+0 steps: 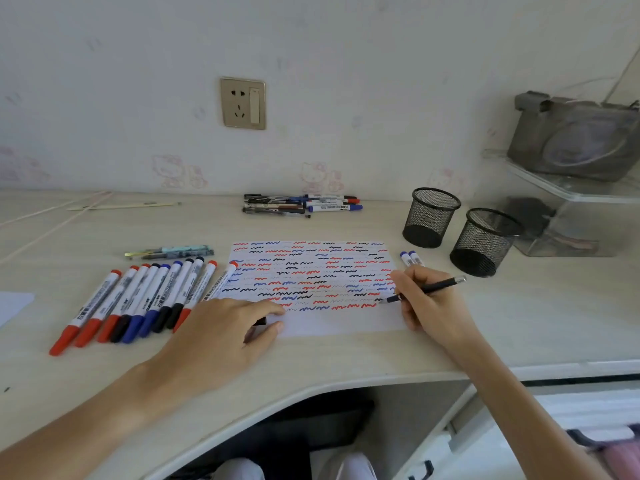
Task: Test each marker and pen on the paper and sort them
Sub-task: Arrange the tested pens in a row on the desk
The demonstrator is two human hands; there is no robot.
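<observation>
The desk (311, 362) looks like pale laminate with a faint wood grain, smooth and matt. The paper (332, 323) is white and matt. The markers (138, 299) have smooth, slightly glossy white plastic barrels and coloured plastic caps. The pen (429, 289) is matt black with a shiny metal end. Both cups (431, 216) are black wire mesh. The shelf (561, 188) is clear glossy plastic; the bag (575, 136) on it is grey cloth. The socket (243, 103) plate has a brushed metallic sheen.

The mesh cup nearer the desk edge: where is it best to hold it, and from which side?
Grip the mesh cup round its upper wall, coming from above or the front. It stands upright, open mouth up, and the second cup crowds its left.
</observation>
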